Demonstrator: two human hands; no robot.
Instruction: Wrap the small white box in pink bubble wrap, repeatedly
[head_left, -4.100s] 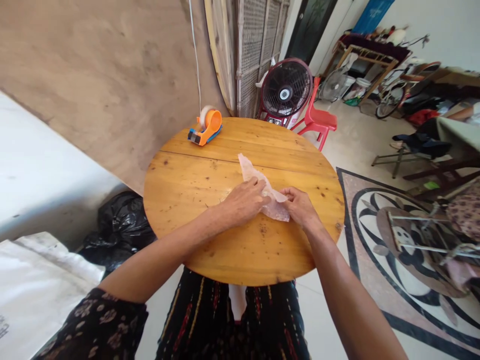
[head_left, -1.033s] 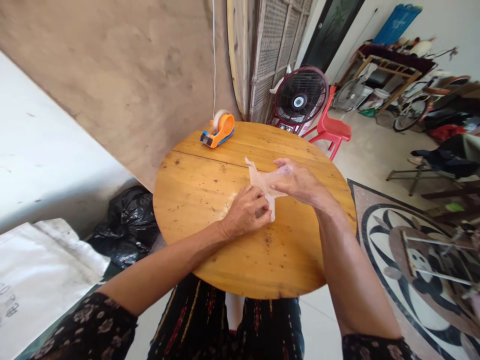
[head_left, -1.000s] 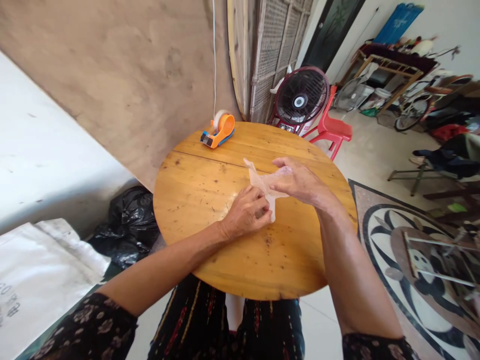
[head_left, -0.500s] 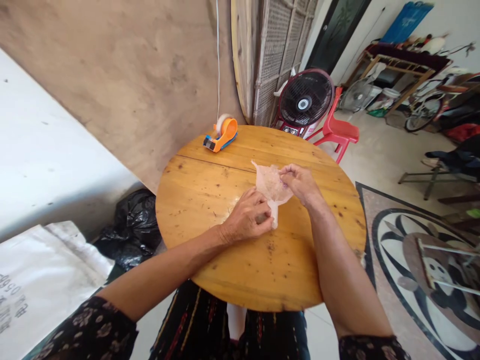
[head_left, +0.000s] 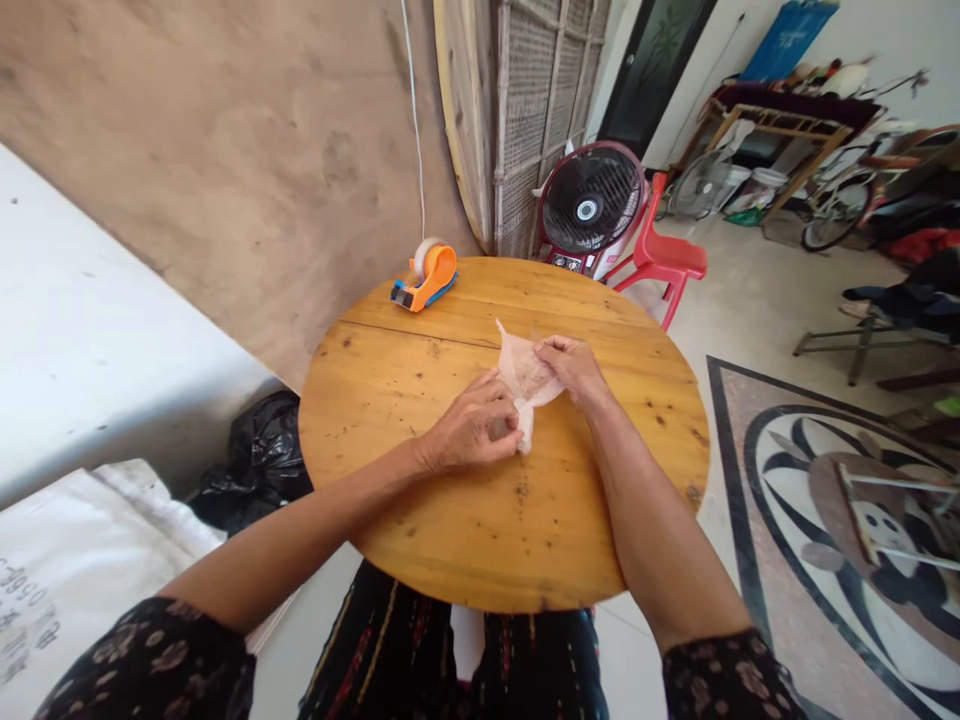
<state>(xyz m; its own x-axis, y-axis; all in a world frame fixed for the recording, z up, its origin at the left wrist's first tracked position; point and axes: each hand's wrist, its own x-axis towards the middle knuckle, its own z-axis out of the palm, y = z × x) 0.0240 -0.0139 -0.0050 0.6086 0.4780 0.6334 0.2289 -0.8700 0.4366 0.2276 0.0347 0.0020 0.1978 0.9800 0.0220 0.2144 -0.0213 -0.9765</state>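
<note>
A thin, pale pink, see-through wrap [head_left: 521, 362] lies on the round wooden table [head_left: 450, 540]. Its upper part fans out, and below a narrow waist it tapers into a bunched tail. Beside that waist and tail, my left hand [head_left: 476, 425] has its fingers curled, with thumb and fingertips closed against the wrap. My right hand [head_left: 571, 362] pinches the fanned part near its upper right edge. Whether anything is inside the wrap I cannot tell. An orange and blue tape dispenser [head_left: 426, 277] with a roll of tape stands near the table's far left edge.
Behind the table stand a dark red fan [head_left: 589, 205] and a red plastic chair [head_left: 667, 250]. A wooden board [head_left: 262, 130] leans on the left, with a black plastic bag [head_left: 266, 450] and a white sack [head_left: 90, 560] below. A panda-patterned floor panel [head_left: 862, 520] is at right.
The view has shifted, moving the whole scene slightly left. Both hands still hold the wrap; its fanned part looks a little narrower, with my right hand slightly closer to my left.
</note>
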